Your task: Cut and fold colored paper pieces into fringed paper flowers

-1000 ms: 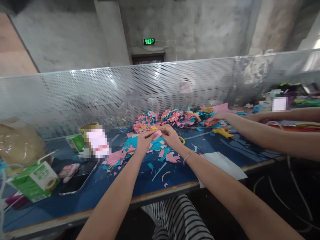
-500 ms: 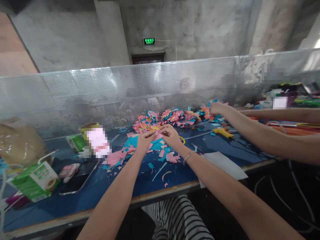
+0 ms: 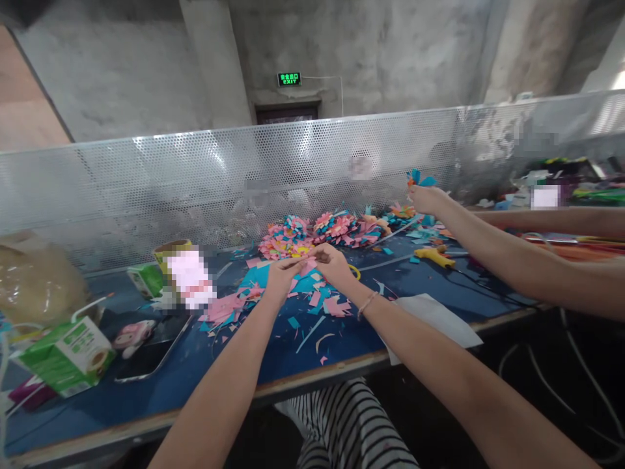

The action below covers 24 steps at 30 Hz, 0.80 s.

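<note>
Both my hands meet over the blue tabletop, with a small pink paper piece (image 3: 307, 264) pinched between them. My left hand (image 3: 284, 273) grips its left side, and my right hand (image 3: 333, 266) has fingers closed at its right side. Beneath them lie blue paper (image 3: 254, 279) and scattered pink scraps (image 3: 225, 307). Just behind stand pink and blue paper flowers (image 3: 336, 227). A yellow ring-shaped handle (image 3: 355, 272) shows beside my right hand.
A co-worker's hand (image 3: 426, 199) holds a blue and orange paper piece at right. Near it lies a yellow glue gun (image 3: 436, 256) with a cord. White paper (image 3: 432, 322) overhangs the front edge. At left are a green carton (image 3: 66, 355) and a phone (image 3: 151, 355).
The co-worker's hand has risen from the flowers, lifting a blue and orange piece with a pale strand below. My hands stay nearly in place; more of the pink piece shows between them.
</note>
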{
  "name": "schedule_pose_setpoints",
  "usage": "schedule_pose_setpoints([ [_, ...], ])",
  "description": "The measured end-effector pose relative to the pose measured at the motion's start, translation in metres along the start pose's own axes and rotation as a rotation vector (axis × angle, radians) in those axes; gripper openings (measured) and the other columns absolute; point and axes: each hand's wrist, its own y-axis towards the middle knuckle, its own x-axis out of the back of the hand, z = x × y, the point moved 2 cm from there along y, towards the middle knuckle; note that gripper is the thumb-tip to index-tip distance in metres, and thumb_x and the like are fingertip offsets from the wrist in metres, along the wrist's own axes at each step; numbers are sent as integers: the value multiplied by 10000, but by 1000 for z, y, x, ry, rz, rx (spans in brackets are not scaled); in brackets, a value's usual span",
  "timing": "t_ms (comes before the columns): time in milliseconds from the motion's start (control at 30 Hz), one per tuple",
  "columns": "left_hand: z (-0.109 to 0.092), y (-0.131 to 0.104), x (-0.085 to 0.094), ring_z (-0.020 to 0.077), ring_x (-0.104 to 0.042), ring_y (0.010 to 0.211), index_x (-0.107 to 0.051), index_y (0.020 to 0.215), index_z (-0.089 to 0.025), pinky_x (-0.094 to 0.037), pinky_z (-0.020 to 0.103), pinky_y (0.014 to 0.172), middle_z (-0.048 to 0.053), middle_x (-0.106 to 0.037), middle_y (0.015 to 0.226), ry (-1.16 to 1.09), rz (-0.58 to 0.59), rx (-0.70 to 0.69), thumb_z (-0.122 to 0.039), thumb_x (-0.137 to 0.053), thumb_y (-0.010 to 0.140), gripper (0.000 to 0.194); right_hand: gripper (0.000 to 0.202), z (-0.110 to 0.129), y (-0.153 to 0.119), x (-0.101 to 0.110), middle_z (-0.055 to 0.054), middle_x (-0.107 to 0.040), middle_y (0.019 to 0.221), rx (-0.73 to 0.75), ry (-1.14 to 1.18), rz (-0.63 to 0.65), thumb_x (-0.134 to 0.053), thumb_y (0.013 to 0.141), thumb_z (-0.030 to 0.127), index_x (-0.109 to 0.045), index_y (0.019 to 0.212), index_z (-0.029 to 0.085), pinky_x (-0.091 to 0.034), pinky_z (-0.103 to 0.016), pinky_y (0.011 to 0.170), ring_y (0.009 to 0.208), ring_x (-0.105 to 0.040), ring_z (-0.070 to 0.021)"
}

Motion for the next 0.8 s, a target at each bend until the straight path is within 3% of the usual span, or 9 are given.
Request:
schedule_pose_setpoints([
  [200, 0, 0, 1, 171, -596, 741, -709, 730, -177, -447, 296, 717, 53, -690, 779, -44, -17, 22, -290, -694, 558, 207, 159, 1, -1, -1, -11, -572, 743, -85, 31, -14, -575, 616, 215, -527, 762, 174, -461, -274, 658, 688, -559, -133],
  [533, 3, 3, 6, 94, -512, 558, -690, 744, -161, -402, 224, 552, 17, -647, 661, -25, -65, 33, -330, -682, 572, 241, 198, -4, -1, -3, -11, -586, 811, -188, 161, 68, -525, 661, 248, -577, 844, 190, -475, -272, 667, 734, -549, -125],
  [800, -1, 1, 3, 95, -524, 570, -676, 733, -149, -435, 234, 566, 21, -632, 663, -118, -85, 117, -348, -706, 523, 291, 220, -5, 0, -5, -23, -578, 870, -116, 144, 69, -545, 641, 189, -563, 860, 196, -471, -281, 694, 769, -563, -130],
])
